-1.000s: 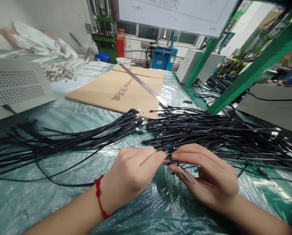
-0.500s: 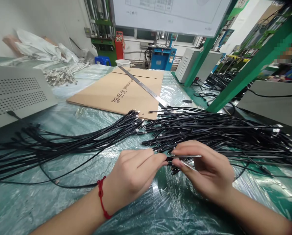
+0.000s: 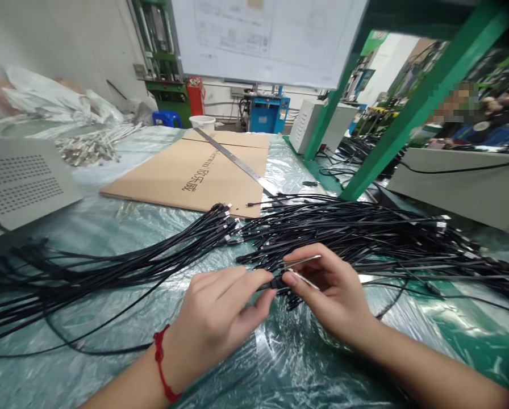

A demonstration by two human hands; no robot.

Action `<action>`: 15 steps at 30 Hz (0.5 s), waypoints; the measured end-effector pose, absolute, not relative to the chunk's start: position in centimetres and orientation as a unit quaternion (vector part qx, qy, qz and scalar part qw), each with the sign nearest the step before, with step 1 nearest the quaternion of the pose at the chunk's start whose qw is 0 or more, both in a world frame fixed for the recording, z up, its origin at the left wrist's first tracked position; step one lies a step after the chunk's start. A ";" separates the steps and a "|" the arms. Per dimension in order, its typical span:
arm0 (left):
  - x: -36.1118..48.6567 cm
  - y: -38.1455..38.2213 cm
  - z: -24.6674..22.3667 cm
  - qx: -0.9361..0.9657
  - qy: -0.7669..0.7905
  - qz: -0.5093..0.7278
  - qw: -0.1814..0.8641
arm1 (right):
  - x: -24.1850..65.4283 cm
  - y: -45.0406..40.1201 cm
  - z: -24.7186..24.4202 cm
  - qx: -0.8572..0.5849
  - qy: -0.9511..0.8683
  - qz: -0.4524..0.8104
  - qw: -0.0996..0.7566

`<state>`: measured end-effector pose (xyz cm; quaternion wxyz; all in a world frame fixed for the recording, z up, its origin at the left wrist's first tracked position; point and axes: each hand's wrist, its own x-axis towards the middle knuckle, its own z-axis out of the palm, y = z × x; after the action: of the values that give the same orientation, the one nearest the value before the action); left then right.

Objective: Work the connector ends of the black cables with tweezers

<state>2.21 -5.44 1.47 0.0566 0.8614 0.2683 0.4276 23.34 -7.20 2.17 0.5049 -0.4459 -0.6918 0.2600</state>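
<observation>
My left hand (image 3: 226, 304), a red cord bracelet at its wrist, is closed with thumb and fingers around the black connector end (image 3: 275, 282) of a cable. Facing it, my right hand (image 3: 331, 289) pinches a small silvery metal tool (image 3: 305, 278) with two thin legs that spread apart toward the palm. The fingertips of this hand touch the connector, or lie right by it; the exact contact is hidden. Just beyond both hands lies a large pile of black USB cables (image 3: 365, 233). A smaller bundle of black cables (image 3: 152, 255) stretches to the left.
Behind the cables, a flat cardboard sheet (image 3: 161, 176) carries a steel ruler (image 3: 233, 159). A grey perforated metal box (image 3: 20, 176) stands at left, beside a heap of pale cables (image 3: 90, 147). A green post (image 3: 378, 136) slants up at right. Clear plastic film covers the green table.
The view has tilted up and turned right, so the scene sits lower and further left. Both hands stay together at the connector; the left thumb has dropped slightly away from its fingers.
</observation>
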 end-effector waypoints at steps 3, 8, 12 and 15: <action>2.3 -5.4 1.6 0.854 0.264 0.445 0.060 | 23.4 -7.0 1.8 -0.425 -0.705 0.243 0.513; 2.2 -5.0 1.4 0.856 0.266 0.442 0.037 | 23.4 -6.7 1.8 -0.416 -0.669 0.302 0.537; 1.1 -2.9 0.3 0.881 0.299 0.366 0.034 | 23.9 -5.1 2.2 -0.403 -0.555 0.421 0.593; -0.4 -0.2 -0.4 0.880 0.368 0.302 0.006 | 26.3 -2.4 2.9 -0.402 -0.487 0.414 0.655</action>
<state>-0.35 -0.24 -0.40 0.0065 0.8796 0.3676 0.3018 26.34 -2.39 2.90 0.6555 -0.4022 -0.4874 0.4135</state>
